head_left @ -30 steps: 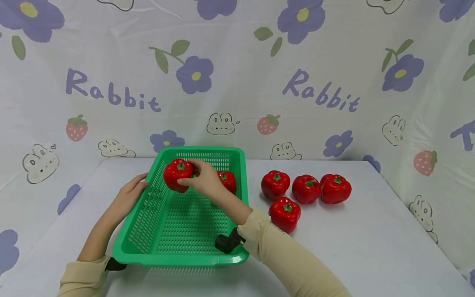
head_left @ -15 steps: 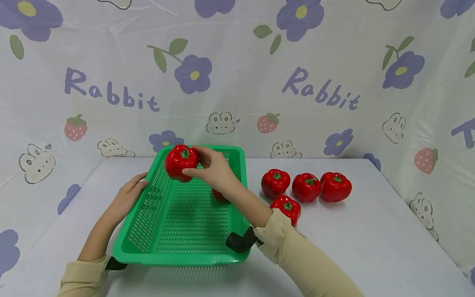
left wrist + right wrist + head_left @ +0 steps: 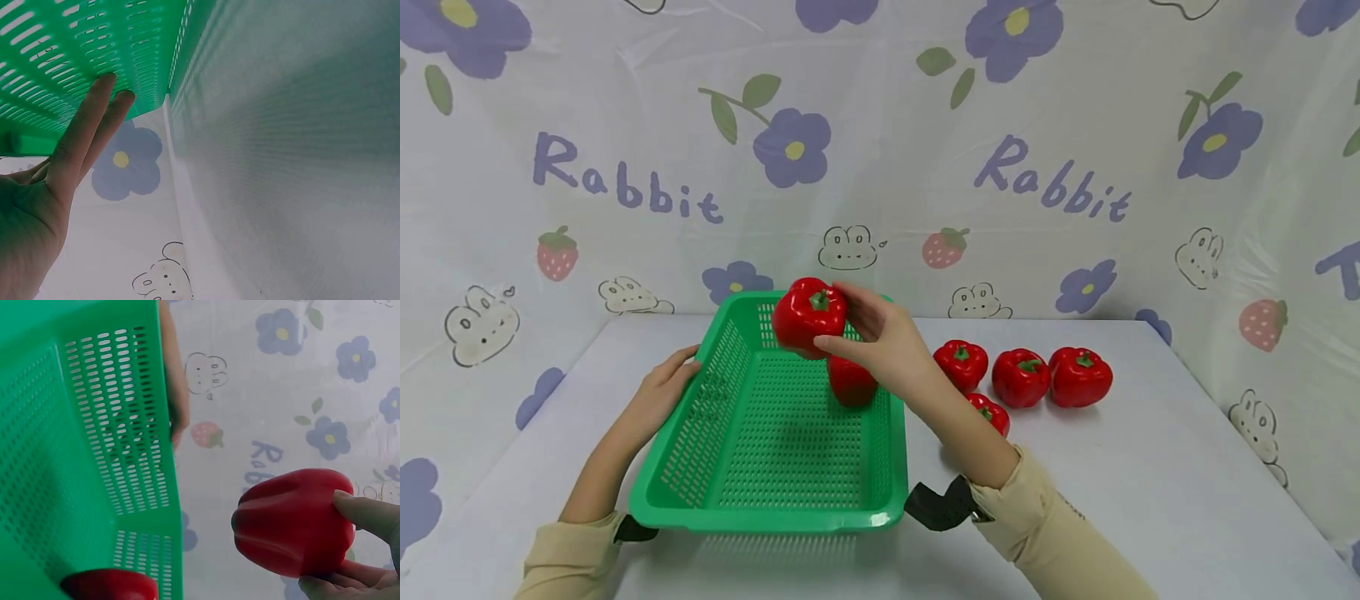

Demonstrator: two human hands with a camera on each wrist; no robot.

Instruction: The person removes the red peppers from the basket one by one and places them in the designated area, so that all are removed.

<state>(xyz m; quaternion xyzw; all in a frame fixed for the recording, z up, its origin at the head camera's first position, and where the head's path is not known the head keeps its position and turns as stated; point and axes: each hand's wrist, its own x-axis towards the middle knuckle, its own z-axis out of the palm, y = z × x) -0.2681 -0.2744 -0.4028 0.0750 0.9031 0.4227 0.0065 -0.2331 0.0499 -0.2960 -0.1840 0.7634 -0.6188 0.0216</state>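
My right hand pinches a glossy red bell pepper with a green stem, thumb on its near side and fingers behind. It is raised over the far part of a green plastic basket. In the right wrist view the held bell pepper hangs above the rim level, its fingers partly hidden behind it. Inside the basket at the right wall lies another red bell pepper, partly covered by my right hand. My left hand touches the basket's left side; the left wrist view has its straight fingers against the slotted wall.
Several more red bell peppers stand on the white table right of the basket: one at the right, a middle pepper, a left pepper and a nearer pepper partly behind my right forearm. A printed cloth hangs behind.
My right hand has lifted the held bell pepper and carried it rightward over the basket, now overlapping the pepper lying inside. The left hand and basket have stayed in place.
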